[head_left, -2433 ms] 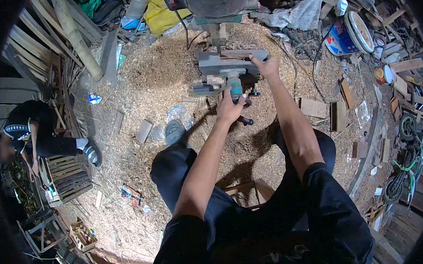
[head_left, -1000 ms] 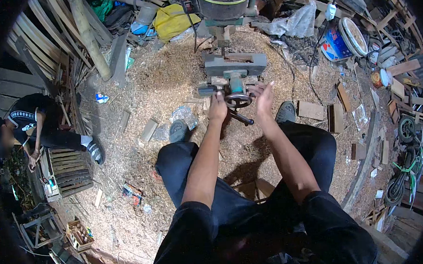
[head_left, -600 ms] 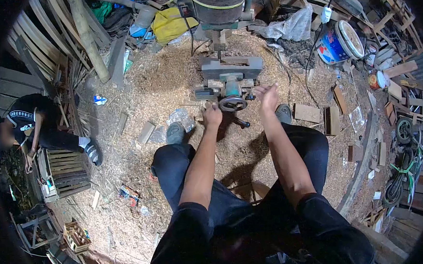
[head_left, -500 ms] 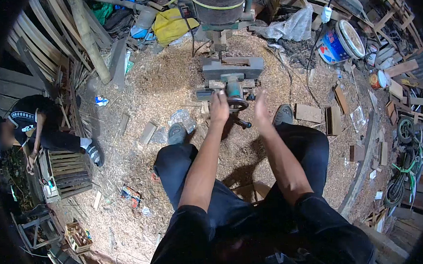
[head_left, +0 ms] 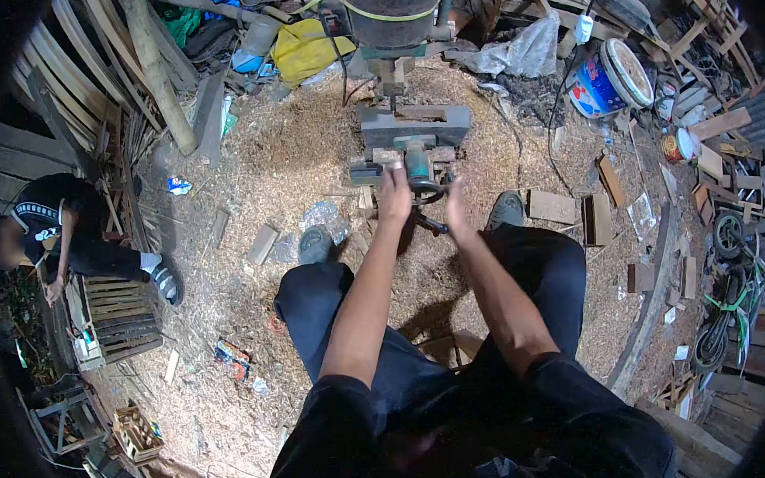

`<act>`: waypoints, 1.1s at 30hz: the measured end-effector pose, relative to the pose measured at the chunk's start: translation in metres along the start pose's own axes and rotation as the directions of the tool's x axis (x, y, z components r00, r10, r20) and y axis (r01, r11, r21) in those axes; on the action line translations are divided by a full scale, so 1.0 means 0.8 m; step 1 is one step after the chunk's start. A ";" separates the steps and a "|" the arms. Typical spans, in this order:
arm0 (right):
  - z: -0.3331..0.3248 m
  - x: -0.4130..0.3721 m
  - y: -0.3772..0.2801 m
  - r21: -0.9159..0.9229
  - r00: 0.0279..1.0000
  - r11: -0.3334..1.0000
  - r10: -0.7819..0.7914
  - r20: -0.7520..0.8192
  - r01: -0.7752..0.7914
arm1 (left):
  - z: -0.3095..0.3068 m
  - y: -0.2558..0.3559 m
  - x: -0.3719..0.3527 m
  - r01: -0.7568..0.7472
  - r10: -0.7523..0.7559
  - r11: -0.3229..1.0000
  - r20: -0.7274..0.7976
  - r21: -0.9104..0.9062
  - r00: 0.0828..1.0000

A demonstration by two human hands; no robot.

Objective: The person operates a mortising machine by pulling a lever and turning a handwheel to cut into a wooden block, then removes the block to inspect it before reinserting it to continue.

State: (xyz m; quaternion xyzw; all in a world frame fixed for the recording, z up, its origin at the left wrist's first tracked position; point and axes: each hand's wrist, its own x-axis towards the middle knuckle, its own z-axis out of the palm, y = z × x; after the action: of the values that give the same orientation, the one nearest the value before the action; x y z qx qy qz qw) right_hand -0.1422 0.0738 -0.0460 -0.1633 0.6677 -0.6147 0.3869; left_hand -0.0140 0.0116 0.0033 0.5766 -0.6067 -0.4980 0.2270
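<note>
A handwheel (head_left: 430, 192) with a dark rim sticks out toward me from the green vise-like part (head_left: 416, 160) of a machine. My left hand (head_left: 394, 196) is at the wheel's left side, fingers stretched forward along the rim. At the right side, my right hand (head_left: 456, 205) touches or nearly touches the rim, its fingers pointing forward and slightly blurred. Below the wheel a dark crank handle (head_left: 432, 225) shows. Behind it lies a grey block (head_left: 382, 130) with a long slot, and the machine's tool (head_left: 392, 88) points down at the slot.
A dark cylindrical machine body (head_left: 391, 15) stands ahead. Wood shavings cover the floor, with loose wood blocks (head_left: 552, 206) by my feet. A paint bucket (head_left: 597, 87) and cable are at right. A person (head_left: 44, 220) sits at left beside a slatted crate (head_left: 122, 312).
My right hand has moved left, from apart to the wheel's right side. My left hand stays by the left rim. The seated person's arm has shifted slightly.
</note>
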 end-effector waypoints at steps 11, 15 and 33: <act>0.020 -0.033 -0.107 0.145 0.944 0.984 -0.141 0.299 0.101 | 0.023 -0.136 0.036 0.162 -0.194 0.815 -0.002 0.557 0.981; 0.020 -0.032 -0.064 -0.005 0.994 0.995 -0.102 0.031 0.102 | 0.014 -0.041 0.023 0.045 -0.025 0.995 -0.220 0.089 0.975; 0.005 -0.014 -0.009 -0.579 0.993 0.807 -0.092 0.069 0.115 | 0.033 -0.034 0.009 -0.323 0.365 0.925 -0.226 0.201 0.903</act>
State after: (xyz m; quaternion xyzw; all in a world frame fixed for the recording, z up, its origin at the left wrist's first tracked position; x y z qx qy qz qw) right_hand -0.1342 0.0777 -0.0351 -0.3215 0.8063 -0.3982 0.2967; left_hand -0.0253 0.0180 -0.0328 0.5364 -0.7017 -0.3205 0.3422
